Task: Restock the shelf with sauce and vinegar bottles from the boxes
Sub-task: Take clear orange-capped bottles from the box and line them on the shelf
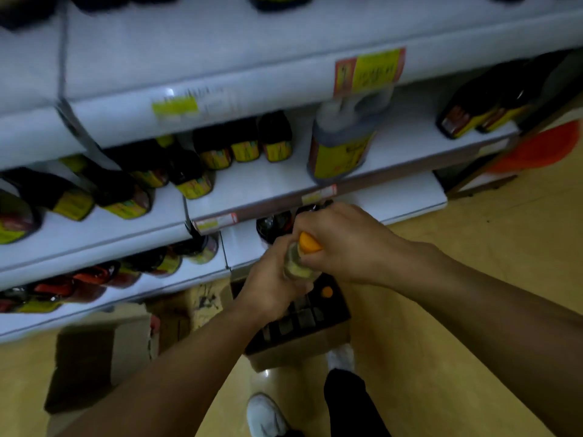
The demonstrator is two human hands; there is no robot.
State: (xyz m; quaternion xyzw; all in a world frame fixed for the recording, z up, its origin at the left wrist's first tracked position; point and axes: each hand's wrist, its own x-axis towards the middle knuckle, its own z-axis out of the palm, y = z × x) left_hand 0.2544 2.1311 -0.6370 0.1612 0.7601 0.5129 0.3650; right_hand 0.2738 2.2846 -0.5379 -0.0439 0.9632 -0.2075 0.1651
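Note:
A clear bottle with pale liquid and an orange cap [299, 257] is held up in front of the low shelf [410, 197]. My left hand [271, 285] grips its body from the left. My right hand [340, 244] curls round its neck just under the cap. Below my hands an open cardboard box [303, 351] with dividers stands on the floor; one more orange cap [327, 291] shows inside it. The bottle's lower part is hidden by my fingers.
White shelves hold dark sauce bottles with yellow labels [243, 146] and a large jug [344, 143]. Another brown box [94, 357] lies left on the wooden floor. My white shoes [266, 414] stand near the box. An orange object [539, 149] sits at right.

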